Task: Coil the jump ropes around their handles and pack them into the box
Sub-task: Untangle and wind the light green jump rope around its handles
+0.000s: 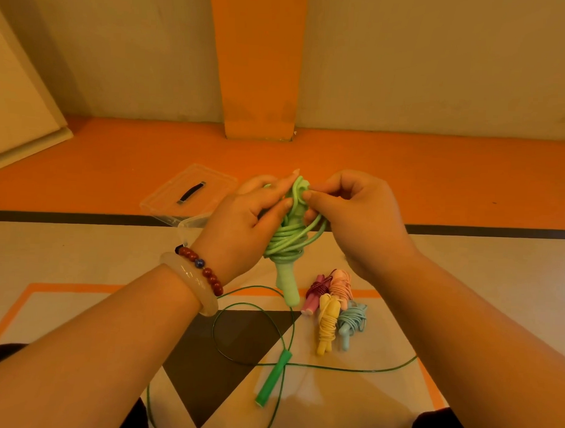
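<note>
— Where was the light green jump rope (286,242)?

— Up in the air between both hands, above the floor (81,264). Its cord was wound in many turns around the paired handles, whose pale ends pointed down toward the person.

— And the left grip (242,225)?

— Curled around the upper part of the bundle, grasping it from the left. A pale bangle (192,281) and a red bead bracelet (205,268) sat on that wrist.

— The right grip (361,223)?

— Thumb and forefinger pinched a loop of the same green cord at the top of the bundle. A slack loop hung just under that hand.

— Was the box in view?

— Only a corner of the clear box (194,225) showed, just behind the left wrist. A clear lid (212,179) with a dark handle lay flat on the orange strip of floor right behind it. I could not tell what was inside the box.

— Other ropes?

— Four coiled ones lay together on the floor, below the right wrist: a maroon-corded rope (315,293), a pink rope (341,284), a yellow rope (327,324) and a blue rope (351,322), each touching its neighbour. Near them a dark green rope (216,326) sprawled uncoiled in wide loops, with one bright green handle (274,378) lying on the floor's black triangle edge.
</note>
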